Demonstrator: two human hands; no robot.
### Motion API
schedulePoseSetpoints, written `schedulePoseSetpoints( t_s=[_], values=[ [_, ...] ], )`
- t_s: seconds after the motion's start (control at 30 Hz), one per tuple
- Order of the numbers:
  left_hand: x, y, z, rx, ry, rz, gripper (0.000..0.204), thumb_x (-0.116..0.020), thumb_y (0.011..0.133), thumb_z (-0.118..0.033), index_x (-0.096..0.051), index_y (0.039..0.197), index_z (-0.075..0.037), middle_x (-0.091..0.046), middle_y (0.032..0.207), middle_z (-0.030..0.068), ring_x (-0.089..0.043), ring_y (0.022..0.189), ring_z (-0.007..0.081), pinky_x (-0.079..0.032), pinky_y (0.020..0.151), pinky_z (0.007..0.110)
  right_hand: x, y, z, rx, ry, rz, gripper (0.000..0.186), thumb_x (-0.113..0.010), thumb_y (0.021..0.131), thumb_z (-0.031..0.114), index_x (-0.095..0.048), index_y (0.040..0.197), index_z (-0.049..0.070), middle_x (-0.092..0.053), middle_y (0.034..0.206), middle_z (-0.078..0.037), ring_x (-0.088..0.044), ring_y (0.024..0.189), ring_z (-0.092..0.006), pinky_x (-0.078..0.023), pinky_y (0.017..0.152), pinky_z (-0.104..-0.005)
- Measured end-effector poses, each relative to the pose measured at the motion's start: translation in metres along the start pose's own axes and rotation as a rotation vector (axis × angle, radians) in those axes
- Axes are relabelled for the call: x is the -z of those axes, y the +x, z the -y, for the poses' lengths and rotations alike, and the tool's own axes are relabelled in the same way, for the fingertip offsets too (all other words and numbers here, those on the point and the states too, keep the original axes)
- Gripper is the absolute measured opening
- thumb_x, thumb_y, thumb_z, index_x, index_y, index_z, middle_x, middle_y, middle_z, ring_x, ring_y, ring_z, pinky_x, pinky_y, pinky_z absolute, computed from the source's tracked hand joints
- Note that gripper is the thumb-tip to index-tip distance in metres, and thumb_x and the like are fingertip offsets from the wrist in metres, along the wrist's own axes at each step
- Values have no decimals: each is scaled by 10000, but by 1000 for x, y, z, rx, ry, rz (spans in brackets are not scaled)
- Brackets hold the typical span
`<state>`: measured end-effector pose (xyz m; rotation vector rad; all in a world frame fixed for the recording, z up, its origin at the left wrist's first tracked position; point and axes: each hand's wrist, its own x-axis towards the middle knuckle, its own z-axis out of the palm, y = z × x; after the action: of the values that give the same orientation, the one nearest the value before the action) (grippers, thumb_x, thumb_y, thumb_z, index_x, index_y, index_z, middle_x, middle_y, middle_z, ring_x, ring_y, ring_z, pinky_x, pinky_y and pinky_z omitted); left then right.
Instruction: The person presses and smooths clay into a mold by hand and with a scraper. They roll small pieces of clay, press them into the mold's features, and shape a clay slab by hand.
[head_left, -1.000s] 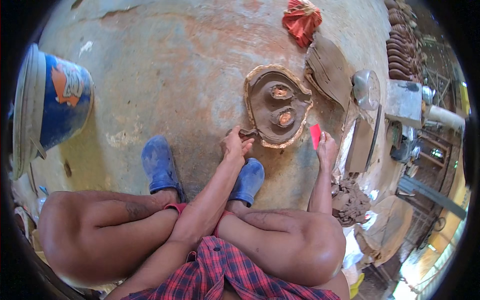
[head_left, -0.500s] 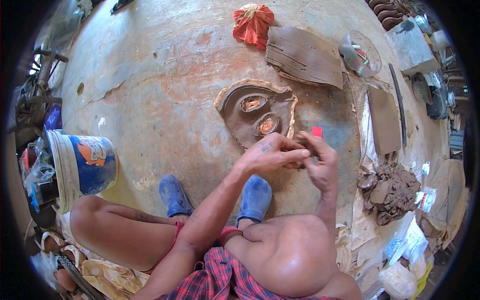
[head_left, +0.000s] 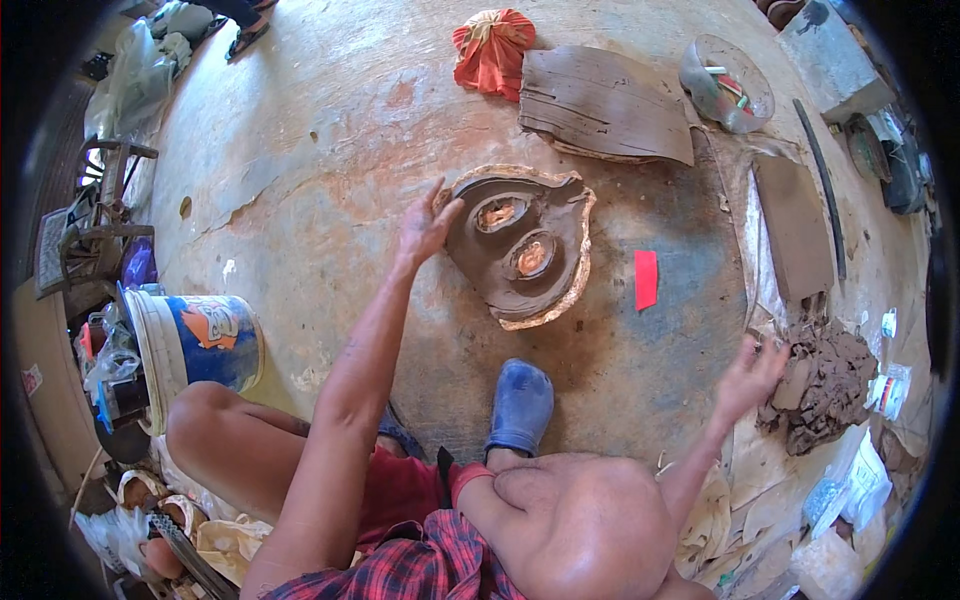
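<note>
A plaster-edged mould (head_left: 543, 318) lies on the floor in front of me, lined with dark brown clay (head_left: 500, 277). Two oval openings in the clay show orange-brown surfaces. At the mould's left rim is my left hand (head_left: 425, 228), fingers apart, its thumb side against or just over the edge. Far to the right, my right hand (head_left: 750, 380) has its fingers spread beside a lumpy heap of wet clay (head_left: 825, 385). Nothing shows in that hand. Between the mould and the right hand lies a small red rectangular piece (head_left: 646, 280).
Beyond the mould are a clay slab (head_left: 605, 105), a red cloth bundle (head_left: 494, 50) and a clear bowl (head_left: 727, 85) of small tools. A clay block (head_left: 793, 225) and dark bar (head_left: 820, 190) lie right. A bucket (head_left: 215, 335) stands left; another person's foot (head_left: 247, 38) shows far left.
My hands, together by the mould's near right edge before, have parted: the left to the mould's left rim, the right to the clay heap. My left shoe has drawn back. The view has shifted.
</note>
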<state>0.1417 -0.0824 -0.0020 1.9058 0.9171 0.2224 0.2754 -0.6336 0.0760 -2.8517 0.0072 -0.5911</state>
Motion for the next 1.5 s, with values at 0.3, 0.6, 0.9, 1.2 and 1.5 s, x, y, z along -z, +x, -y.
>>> schedulePoseSetpoints(
  t_s=[0.3, 0.6, 0.9, 1.2, 1.5],
  values=[
    [-11, -3, -8, -125, 329, -255, 534, -787, 942, -410, -724, 1336, -55, -758, 1237, 201, -734, 1153, 367, -568, 1006, 429, -79, -88, 181, -40, 634, 439, 581, -658, 1052, 442, -628, 1447, 18, -380, 1667, -248, -462, 1489, -391, -449, 1176, -516],
    [-2, 15, -13, -4, 417, -191, 632, -847, 840, -554, -759, 1260, -91, -780, 1184, 178, -748, 1104, 359, -586, 941, 449, -112, -93, 232, -72, 758, 535, 552, -580, 1097, 398, -608, 1428, -44, -513, 1542, -290, -478, 1452, -419, -396, 1201, -494],
    [4, 29, -3, -24, 361, -150, 678, -857, 787, -642, -782, 1163, -83, -796, 1060, 186, -763, 1012, 365, -591, 877, 477, -115, -99, 233, -47, 768, 520, 534, -586, 1095, 373, -624, 1390, -71, -572, 1479, -285, -533, 1390, -427, -430, 1170, -489],
    [-3, 37, -22, 57, 510, -72, 635, -858, 770, -647, -826, 1103, -107, -797, 1013, 198, -773, 977, 350, -590, 853, 470, -119, -99, 225, 9, 722, 503, 505, -603, 1083, 361, -653, 1346, -67, -631, 1403, -273, -577, 1334, -424, -447, 1147, -491],
    [-5, 44, -35, 11, 434, 16, 574, -880, 795, -561, -820, 1081, -67, -799, 922, 175, -775, 864, 282, -578, 790, 445, -121, -99, 221, 32, 741, 506, 506, -584, 1091, 379, -661, 1316, -68, -662, 1347, -273, -603, 1287, -432, -467, 1109, -501]
  ],
)
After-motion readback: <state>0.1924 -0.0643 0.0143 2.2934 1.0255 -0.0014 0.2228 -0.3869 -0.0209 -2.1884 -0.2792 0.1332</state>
